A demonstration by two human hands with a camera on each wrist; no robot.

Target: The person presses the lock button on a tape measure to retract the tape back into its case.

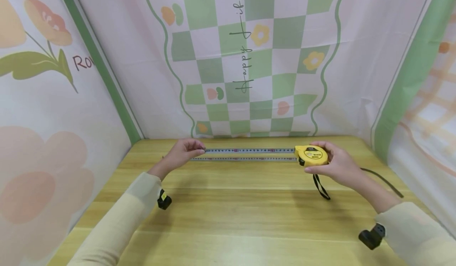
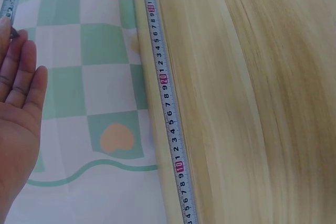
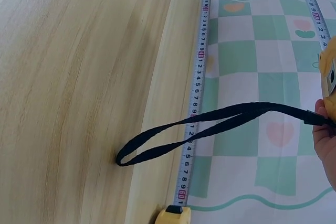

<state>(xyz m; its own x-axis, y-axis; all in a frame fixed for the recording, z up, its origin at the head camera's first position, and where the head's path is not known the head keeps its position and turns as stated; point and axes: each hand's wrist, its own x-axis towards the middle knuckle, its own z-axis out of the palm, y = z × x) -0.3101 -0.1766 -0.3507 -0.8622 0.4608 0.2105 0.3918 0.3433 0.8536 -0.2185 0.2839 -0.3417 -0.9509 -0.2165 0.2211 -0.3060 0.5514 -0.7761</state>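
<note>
In the head view, my right hand [image 1: 338,165] grips a yellow tape measure [image 1: 314,156] by its case, off the table. From it a metal blade [image 1: 253,151] stretches straight to my left hand [image 1: 182,155], whose thumb and fingers pinch the hooked end. A black wrist loop [image 1: 321,187] dangles from the case. Below the raised blade, a second tape blade [image 1: 235,159] lies along the table's far part. Its yellow case [image 3: 173,216] shows at the bottom of the right wrist view; the held tape hides it in the head view.
The wooden table [image 1: 228,210] ends at a curtain [image 1: 246,60] with green and white checks behind. Patterned cloth also hangs at the left and right. A dark strap [image 1: 384,180] lies near the table's right edge. Black cameras [image 1: 164,200] are worn at both wrists.
</note>
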